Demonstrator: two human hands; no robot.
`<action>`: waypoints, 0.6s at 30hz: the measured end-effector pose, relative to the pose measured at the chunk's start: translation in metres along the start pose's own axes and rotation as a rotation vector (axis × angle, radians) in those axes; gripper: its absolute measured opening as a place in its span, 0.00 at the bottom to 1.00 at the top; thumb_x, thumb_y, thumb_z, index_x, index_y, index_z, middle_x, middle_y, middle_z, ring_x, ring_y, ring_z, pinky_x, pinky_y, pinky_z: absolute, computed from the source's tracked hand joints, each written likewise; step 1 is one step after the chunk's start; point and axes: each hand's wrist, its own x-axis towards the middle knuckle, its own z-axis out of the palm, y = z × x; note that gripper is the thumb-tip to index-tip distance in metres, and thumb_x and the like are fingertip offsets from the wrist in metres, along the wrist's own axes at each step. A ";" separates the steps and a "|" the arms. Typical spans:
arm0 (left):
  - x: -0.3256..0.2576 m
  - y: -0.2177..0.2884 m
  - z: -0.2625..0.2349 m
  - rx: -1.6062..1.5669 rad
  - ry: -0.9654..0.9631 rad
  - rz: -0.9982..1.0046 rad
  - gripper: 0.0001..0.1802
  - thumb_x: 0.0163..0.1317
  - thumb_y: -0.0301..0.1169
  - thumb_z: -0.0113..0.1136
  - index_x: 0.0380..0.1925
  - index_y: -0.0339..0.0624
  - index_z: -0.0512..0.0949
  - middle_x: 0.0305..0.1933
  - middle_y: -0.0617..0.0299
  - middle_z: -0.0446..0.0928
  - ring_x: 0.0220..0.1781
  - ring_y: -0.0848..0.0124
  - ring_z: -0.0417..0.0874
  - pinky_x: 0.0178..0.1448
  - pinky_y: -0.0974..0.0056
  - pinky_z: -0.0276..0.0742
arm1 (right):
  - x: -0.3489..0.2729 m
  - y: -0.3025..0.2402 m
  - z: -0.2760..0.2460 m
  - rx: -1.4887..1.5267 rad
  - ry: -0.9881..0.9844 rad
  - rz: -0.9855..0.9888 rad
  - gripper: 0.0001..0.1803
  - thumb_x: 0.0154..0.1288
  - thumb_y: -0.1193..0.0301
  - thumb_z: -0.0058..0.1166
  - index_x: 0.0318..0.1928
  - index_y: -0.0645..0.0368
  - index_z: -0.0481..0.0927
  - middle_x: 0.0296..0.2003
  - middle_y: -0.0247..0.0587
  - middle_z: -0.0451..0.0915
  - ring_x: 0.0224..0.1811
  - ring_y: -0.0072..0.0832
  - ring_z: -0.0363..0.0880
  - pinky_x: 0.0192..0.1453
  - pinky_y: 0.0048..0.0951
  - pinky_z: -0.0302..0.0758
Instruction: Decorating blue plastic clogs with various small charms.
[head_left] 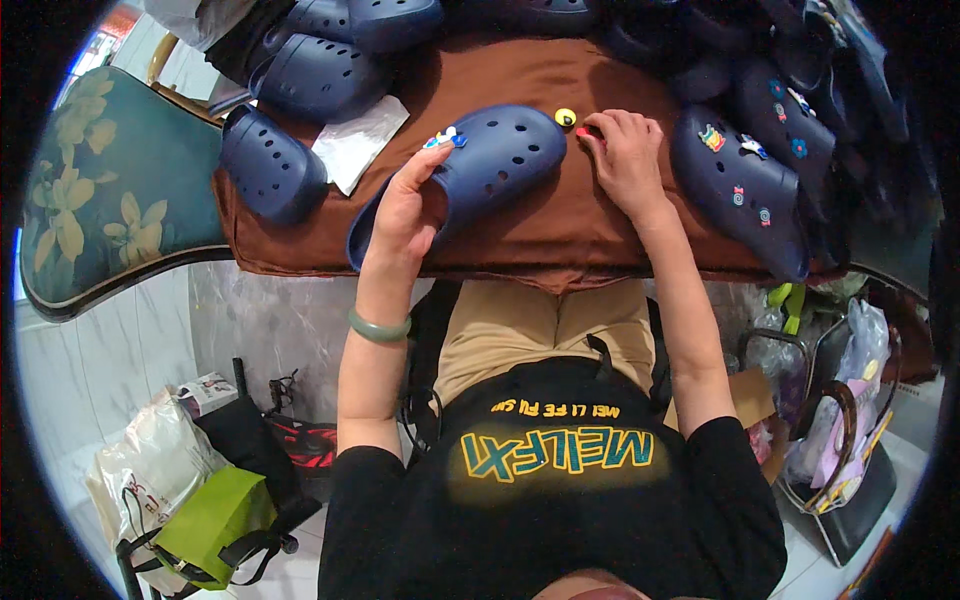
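Far left: floral tabletop point(105, 200), blue-green with pale flowers, partly under brown cloth point(520, 240). Below it, white bag point(150, 475) and green bag point(218, 520), side by side. On the cloth, left part: small-looking navy clog point(272, 170), holes facing up, another navy clog point(325, 80) just behind. White sheet point(360, 140) lies beside them, crumpled.

Next, left hand point(405, 205), green bangle point(380, 327) on wrist. Grip: closed on held clog point(510, 150), thumb on top, fingers inside the opening, mostly hidden. Held clog is navy, over the middle of the cloth, toe pointing right; blue-and-white charm point(445, 138) on it at the thumb tip.

Yellow charm point(565, 118), round with a dark spot, just off the toe. Right hand point(628, 160) beside it: narrow pinch, thumb and fingertips on red piece point(583, 132); cannot tell if lifted off the cloth.

Right: decorated clog point(740, 185), navy, several colourful charms, toe away from the person. Second decorated clog point(785, 115) behind, overlapping. Clear bag point(865, 335) low at far right.
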 end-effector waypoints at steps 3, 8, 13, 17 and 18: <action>0.003 0.000 -0.001 0.027 0.026 0.063 0.12 0.64 0.31 0.59 0.46 0.40 0.78 0.47 0.62 0.80 0.52 0.70 0.79 0.61 0.62 0.71 | 0.002 -0.001 0.000 -0.060 0.072 -0.028 0.09 0.64 0.68 0.55 0.44 0.52 0.78 0.42 0.36 0.76 0.48 0.34 0.73 0.54 0.39 0.64; 0.006 0.000 -0.008 -0.023 0.023 -0.012 0.12 0.65 0.32 0.58 0.47 0.41 0.78 0.48 0.61 0.80 0.52 0.69 0.79 0.61 0.61 0.72 | -0.004 -0.019 -0.007 0.206 0.056 0.068 0.09 0.66 0.75 0.51 0.47 0.58 0.75 0.40 0.42 0.77 0.39 0.38 0.77 0.44 0.35 0.74; -0.001 0.002 0.005 -0.008 0.007 0.010 0.16 0.65 0.35 0.58 0.50 0.39 0.76 0.49 0.58 0.80 0.52 0.66 0.81 0.60 0.59 0.74 | -0.011 -0.085 -0.031 0.939 -0.161 0.360 0.09 0.69 0.77 0.50 0.48 0.63 0.76 0.39 0.45 0.80 0.39 0.33 0.80 0.45 0.30 0.77; -0.003 0.001 0.005 0.035 -0.024 0.005 0.16 0.66 0.33 0.57 0.51 0.38 0.75 0.51 0.58 0.79 0.53 0.67 0.80 0.61 0.60 0.74 | -0.010 -0.100 -0.029 0.944 -0.168 0.167 0.07 0.66 0.77 0.54 0.44 0.63 0.79 0.40 0.43 0.81 0.40 0.27 0.81 0.45 0.25 0.76; -0.002 0.001 0.005 0.033 -0.025 0.004 0.16 0.66 0.33 0.57 0.51 0.38 0.75 0.51 0.58 0.79 0.53 0.67 0.80 0.61 0.60 0.74 | -0.009 -0.102 -0.029 0.965 -0.159 0.166 0.07 0.65 0.77 0.56 0.43 0.63 0.81 0.39 0.42 0.82 0.40 0.25 0.80 0.44 0.24 0.76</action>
